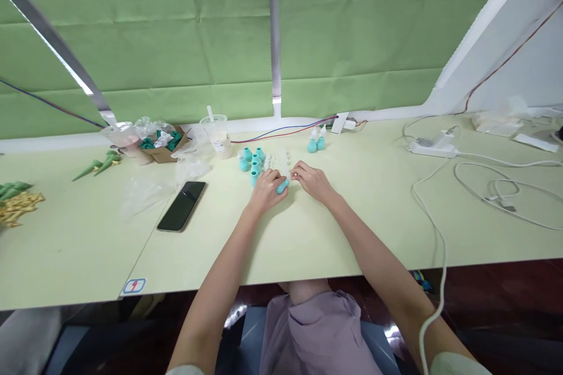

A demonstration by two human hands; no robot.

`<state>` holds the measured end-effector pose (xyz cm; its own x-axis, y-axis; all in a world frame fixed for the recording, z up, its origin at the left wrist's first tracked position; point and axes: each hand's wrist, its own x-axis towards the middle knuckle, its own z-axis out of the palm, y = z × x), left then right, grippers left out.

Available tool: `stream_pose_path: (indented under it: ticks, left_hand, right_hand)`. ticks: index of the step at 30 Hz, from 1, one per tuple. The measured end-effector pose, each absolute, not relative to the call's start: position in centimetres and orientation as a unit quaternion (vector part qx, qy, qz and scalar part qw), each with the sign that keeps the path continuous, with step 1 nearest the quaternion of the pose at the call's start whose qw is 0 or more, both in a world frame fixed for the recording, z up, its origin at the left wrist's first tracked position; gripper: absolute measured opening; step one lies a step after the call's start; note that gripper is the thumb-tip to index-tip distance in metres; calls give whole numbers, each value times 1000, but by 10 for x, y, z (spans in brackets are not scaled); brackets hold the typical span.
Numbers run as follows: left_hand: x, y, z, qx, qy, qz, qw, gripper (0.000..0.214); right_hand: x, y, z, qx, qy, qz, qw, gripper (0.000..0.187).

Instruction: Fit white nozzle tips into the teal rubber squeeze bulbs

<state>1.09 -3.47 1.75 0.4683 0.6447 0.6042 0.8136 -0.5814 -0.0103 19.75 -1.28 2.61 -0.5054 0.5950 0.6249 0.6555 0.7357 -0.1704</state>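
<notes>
My left hand (267, 190) is closed around a teal bulb-shaped piece (282, 186), which lies tilted with one end toward my right hand. Fingers pinched, my right hand (311, 180) meets the bulb's right end; a small white bit shows at its fingertips, too small to make out. Just beyond my left hand stand several teal bulbs (254, 166) with open necks. Beside them lie small white pieces (277, 160) in rows, partly hidden by my hands. Farther back on the right are two teal bulbs with white pointed tips (312, 144).
A phone (182, 206) lies left of my forearm. Behind it are a clear plastic bag (193, 161), a lidded cup (219, 139) and a small cardboard box (163, 153). Green and yellow pieces (20, 202) lie far left. A power strip (433, 147) and white cables occupy the right.
</notes>
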Motion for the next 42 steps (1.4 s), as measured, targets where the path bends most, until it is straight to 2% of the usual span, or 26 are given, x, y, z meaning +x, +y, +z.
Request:
stream_pose_path:
  ticks: [9,21,32,42]
  left_hand:
    - [8,-35,21,-857,-415,-248,179,17]
    - [9,-34,24,-850,-429,-271,139,19]
    - [7,-38,22,-867,-419,-221,152,14]
    - [5,-35,20,-864,-406,-250,163,16]
  right_hand:
    - [195,-11,20,-384,-876,-49,287,14]
    - [201,-11,18,-340,-857,-82,379,22]
    - [195,-13,19,-358,-885,-50,293,14]
    - [194,-11,19,-376,-882,-35,283,13]
